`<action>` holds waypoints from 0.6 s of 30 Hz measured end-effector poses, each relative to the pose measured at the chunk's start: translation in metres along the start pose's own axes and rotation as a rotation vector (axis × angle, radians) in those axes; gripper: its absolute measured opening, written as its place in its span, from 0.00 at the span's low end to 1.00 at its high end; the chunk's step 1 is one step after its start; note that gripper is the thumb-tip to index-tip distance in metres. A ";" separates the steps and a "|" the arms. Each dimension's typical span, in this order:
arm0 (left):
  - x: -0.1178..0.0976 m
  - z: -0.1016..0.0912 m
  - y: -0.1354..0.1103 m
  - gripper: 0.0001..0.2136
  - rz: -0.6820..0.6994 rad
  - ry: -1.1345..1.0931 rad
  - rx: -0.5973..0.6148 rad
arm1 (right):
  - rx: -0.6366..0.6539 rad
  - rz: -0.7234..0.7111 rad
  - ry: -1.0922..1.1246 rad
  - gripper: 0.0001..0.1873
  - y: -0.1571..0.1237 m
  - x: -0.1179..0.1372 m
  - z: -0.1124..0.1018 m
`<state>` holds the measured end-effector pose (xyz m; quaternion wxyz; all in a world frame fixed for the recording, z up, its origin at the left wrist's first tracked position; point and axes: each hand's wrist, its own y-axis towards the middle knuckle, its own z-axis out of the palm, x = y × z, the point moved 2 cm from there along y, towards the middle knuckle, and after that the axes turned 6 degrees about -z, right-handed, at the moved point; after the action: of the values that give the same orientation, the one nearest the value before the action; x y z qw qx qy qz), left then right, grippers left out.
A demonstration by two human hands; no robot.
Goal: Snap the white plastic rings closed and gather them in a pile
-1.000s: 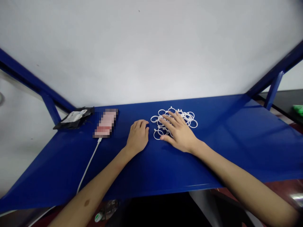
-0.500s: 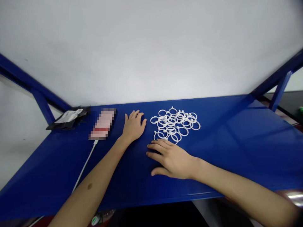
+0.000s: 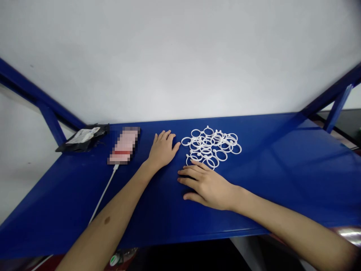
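Note:
A loose heap of white rings, each with a small knob or eyelet, lies on the blue tabletop. Several of them overlap. My left hand rests palm down to the left of the heap, fingers spread, holding nothing. In front of the heap, my right hand lies palm down with its fingers stretched out to the left. Its upper fingers cover part of the nearest rings; whether they touch them I cannot tell.
Left of my left hand lies a phone-like object, blurred out, with a white cable running toward the front edge. A black plastic bag with a white label sits at the back left. Blue frame bars stand at both sides against a pale wall.
My right hand has edged slightly toward the rings and covers a little more of the nearest ones. The view has shifted slightly. The heap looks unchanged.

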<state>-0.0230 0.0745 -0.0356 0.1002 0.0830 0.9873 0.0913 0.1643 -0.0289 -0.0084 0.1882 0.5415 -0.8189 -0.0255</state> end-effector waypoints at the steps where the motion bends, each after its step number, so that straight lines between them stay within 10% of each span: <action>1: 0.000 0.000 0.000 0.22 0.003 0.001 0.002 | -0.002 -0.002 0.000 0.23 0.000 0.000 0.000; 18: 0.001 0.003 -0.001 0.24 0.015 0.017 -0.016 | -0.001 -0.005 -0.011 0.24 -0.001 0.000 0.001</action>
<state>-0.0231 0.0739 -0.0389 0.0916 0.0886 0.9867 0.1005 0.1653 -0.0293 -0.0096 0.1839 0.5434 -0.8185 -0.0296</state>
